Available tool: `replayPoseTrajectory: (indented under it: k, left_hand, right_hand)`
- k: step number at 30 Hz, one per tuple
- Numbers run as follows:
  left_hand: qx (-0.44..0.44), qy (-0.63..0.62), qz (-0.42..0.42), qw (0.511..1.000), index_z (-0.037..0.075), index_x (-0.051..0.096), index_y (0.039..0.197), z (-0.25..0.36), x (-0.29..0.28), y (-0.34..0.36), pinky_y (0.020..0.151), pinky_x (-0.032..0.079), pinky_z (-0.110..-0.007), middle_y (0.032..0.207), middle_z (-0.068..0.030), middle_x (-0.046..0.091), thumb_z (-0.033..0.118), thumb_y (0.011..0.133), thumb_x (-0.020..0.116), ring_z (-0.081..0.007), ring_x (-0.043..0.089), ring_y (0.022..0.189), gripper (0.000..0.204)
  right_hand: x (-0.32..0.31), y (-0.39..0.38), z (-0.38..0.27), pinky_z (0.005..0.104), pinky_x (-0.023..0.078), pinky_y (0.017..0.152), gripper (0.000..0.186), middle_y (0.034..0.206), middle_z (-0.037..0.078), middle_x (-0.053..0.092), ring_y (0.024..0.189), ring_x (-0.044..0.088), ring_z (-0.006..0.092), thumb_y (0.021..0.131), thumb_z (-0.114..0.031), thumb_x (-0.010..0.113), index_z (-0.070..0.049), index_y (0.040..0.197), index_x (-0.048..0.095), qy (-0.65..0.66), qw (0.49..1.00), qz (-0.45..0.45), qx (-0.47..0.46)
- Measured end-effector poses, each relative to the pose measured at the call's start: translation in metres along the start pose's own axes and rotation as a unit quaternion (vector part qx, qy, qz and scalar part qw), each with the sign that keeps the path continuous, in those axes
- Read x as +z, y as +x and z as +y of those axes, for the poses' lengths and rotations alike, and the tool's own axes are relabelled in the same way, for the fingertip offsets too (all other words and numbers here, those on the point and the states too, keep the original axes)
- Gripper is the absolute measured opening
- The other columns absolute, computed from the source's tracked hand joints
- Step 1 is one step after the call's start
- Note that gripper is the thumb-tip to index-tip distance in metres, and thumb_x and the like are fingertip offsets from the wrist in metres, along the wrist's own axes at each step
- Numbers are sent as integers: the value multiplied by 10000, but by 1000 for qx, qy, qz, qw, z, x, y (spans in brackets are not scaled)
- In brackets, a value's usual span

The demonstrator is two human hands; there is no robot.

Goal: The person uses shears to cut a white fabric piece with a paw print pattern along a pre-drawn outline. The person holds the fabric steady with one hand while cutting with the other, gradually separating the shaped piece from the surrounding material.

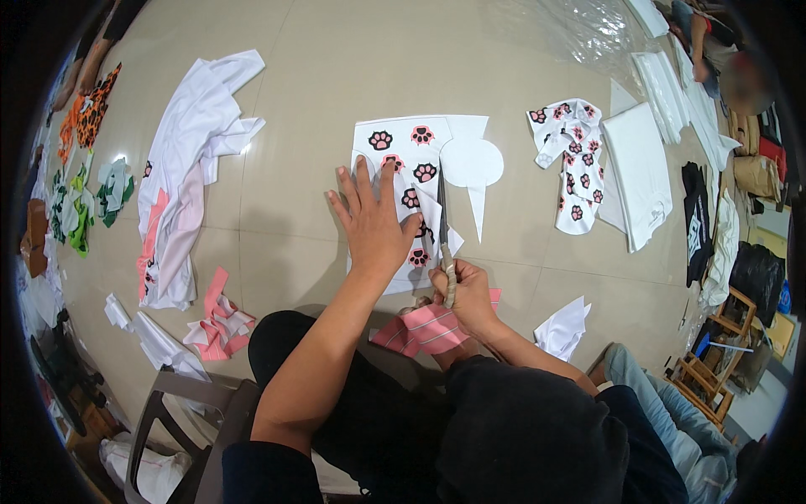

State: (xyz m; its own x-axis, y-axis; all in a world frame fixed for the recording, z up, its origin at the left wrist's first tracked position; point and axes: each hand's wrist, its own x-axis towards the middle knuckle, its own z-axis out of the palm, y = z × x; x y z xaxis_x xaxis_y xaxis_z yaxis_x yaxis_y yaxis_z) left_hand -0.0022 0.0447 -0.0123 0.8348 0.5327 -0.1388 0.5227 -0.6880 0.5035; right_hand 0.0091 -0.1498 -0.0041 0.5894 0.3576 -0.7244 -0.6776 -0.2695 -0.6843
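Observation:
My left hand lies flat with its fingers spread on a white cloth printed with black and pink paw marks, which rests on the tiled floor. In my right hand is a pair of scissors with wrapped handles, fingers closed round them. The long blades point away from me along the cloth's right side, where a flap of it is folded over. Just right of the blades lies a white offcut with a rounded part and a pointed tail. Pink striped cloth is below my right hand.
White and pink cloth lies at left, with pink scraps nearer me. Paw-print pieces and folded white cloth lie at right. A dark chair stands near left; another person's legs extend at lower right.

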Motion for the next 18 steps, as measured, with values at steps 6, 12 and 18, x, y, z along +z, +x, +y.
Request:
replayPoseTrajectory:
  k: [6,12,18]
  left_hand:
    - [15,-33,-13,999,204,244,1669,-3,1,4,1213,52,-738,1729,-239,120,308,795,838,-526,35,1584,1062]
    - [13,15,-44,999,210,252,1673,-1,-2,5,1209,55,-745,1741,-228,90,298,794,823,-541,33,1579,1052]
    - [18,12,-30,999,195,280,1660,1,-2,3,1210,46,-747,1730,-238,111,274,797,811,-560,47,1568,1016]
  right_hand:
    - [7,-4,-11,306,592,553,218,765,55,650,574,614,107,941,-143,756,50,958,656,36,999,5,22]
    - [9,-2,-18,312,599,551,239,756,45,635,575,623,110,938,-163,765,45,968,651,25,999,8,26]
    - [9,2,-14,309,586,541,230,730,27,627,554,613,109,936,-166,768,32,973,655,25,999,7,20]
